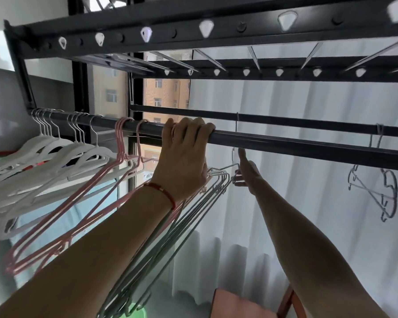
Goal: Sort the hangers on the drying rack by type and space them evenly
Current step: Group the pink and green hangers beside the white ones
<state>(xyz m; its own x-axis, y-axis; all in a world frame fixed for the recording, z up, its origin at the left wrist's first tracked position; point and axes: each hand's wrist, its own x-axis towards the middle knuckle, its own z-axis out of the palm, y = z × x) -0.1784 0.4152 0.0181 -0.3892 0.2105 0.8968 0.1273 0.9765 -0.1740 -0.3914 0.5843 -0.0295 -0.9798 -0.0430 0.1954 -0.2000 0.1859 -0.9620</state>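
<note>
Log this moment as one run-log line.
left hand: grips rail | right hand: holds grey hangers | white hangers, pink hangers: grouped left

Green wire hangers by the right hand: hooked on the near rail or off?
Cannot tell for the bunch: the green wire hangers hang below the near rail, their hooks hidden behind the left hand. The right hand pinches one.
</note>
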